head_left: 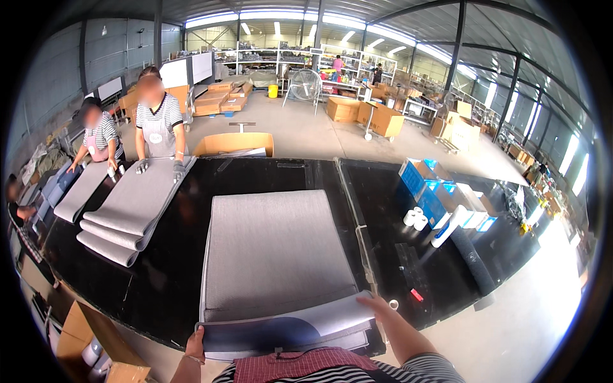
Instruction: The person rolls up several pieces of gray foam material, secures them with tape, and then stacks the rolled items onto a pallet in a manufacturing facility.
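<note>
A grey fabric-like mat point(274, 249) lies on the black table in front of me, on top of at least one more grey sheet. Its near end is turned up and folded over, showing a smooth face point(281, 327) patterned in dark blue and pale grey. My left hand point(194, 345) is closed on the left end of this fold. At the opposite end, my right hand point(378, 307) grips the right corner. Fingers of both hands are partly hidden by the mat.
Grey mats point(124, 217) lie folded at left, where two co-workers stand. Blue-and-white boxes point(437, 198), white rolls point(416, 219), a dark roll point(471, 258) and a red object point(417, 295) occupy the table's right. A cardboard box point(96, 338) stands below the left table edge.
</note>
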A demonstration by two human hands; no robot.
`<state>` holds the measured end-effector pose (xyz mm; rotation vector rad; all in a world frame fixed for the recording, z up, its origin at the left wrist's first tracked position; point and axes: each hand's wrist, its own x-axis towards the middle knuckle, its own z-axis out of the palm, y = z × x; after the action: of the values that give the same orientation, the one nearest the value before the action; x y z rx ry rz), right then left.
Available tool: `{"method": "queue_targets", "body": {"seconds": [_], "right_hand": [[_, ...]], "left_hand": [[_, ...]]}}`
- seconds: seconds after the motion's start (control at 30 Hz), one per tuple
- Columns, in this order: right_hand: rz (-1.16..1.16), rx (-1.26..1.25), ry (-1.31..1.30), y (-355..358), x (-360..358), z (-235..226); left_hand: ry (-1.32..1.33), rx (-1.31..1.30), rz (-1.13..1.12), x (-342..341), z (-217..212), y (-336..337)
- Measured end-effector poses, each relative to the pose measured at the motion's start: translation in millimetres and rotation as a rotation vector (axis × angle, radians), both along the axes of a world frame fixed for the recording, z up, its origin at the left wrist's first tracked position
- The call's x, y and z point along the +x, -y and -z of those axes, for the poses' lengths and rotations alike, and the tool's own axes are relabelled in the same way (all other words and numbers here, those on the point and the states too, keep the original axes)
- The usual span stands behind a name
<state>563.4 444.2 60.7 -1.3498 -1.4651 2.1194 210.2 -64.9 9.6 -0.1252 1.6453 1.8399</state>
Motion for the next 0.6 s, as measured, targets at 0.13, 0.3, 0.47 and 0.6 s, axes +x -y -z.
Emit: {"method": "queue_targets", "body": {"seconds": [0.13, 0.3, 0.47, 0.6], "right_hand": [[0.023, 0.053, 0.028, -10, 8, 31], [0.07, 0.185, 0.128, -12, 5, 13], [-0.003, 0.289, 0.202, -12, -4, 10], [-0.049, 0.573, 0.534, -16, -6, -1]], "left_hand": [[-0.169, -0.258, -0.043, 2, -7, -10], [-1.579, -1.156, 0.337, 7, -69, -64], [-1.678, -0.631, 1.04, 60, -106, -161], [-1.441, -0.751, 1.145, 70, -102, -189]]}}
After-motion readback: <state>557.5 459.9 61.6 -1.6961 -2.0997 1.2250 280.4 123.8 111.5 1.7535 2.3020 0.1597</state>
